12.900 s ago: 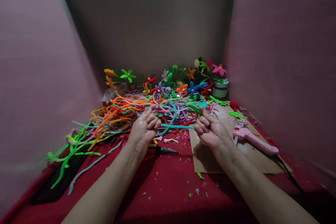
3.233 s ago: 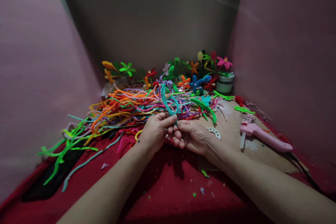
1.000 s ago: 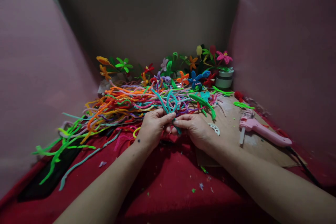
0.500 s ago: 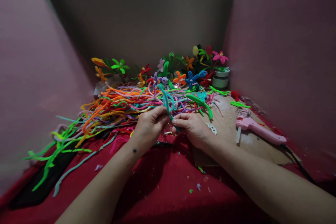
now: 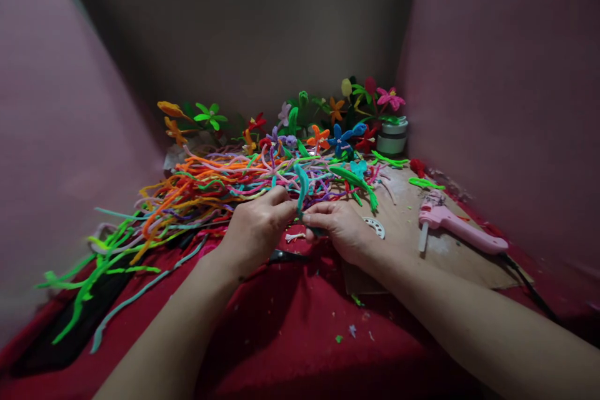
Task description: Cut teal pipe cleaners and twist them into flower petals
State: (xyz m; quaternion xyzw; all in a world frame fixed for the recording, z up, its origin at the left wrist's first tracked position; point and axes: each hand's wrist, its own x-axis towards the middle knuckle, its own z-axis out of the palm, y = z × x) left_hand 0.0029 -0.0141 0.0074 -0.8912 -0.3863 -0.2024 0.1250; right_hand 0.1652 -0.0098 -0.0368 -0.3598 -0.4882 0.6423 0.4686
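Observation:
Between my two hands stands a teal pipe cleaner (image 5: 301,186), bent into a loop whose upper part rises above the fingers. My left hand (image 5: 262,219) is closed on it from the left, its back turned up and its fingertips partly hidden. My right hand (image 5: 344,228) pinches its lower end between thumb and forefinger, close beside the left. Just beyond the hands lies a thick heap of pipe cleaners (image 5: 210,175) in many colours. A small bundle of pale stamens (image 5: 295,237) lies on the red cloth below the fingers.
A pink glue gun (image 5: 462,231) rests on a cardboard sheet (image 5: 403,269) at the right, its cord trailing off. A white perforated disc (image 5: 375,227) lies by my right wrist. Pipe-cleaner flowers (image 5: 340,139) and a white pot (image 5: 392,137) stand at the back. Scraps dot the red cloth (image 5: 290,337).
My left hand has rolled over, its back now facing up more. The teal loop's upper part has turned and looks narrower and lower. The view has shifted slightly.

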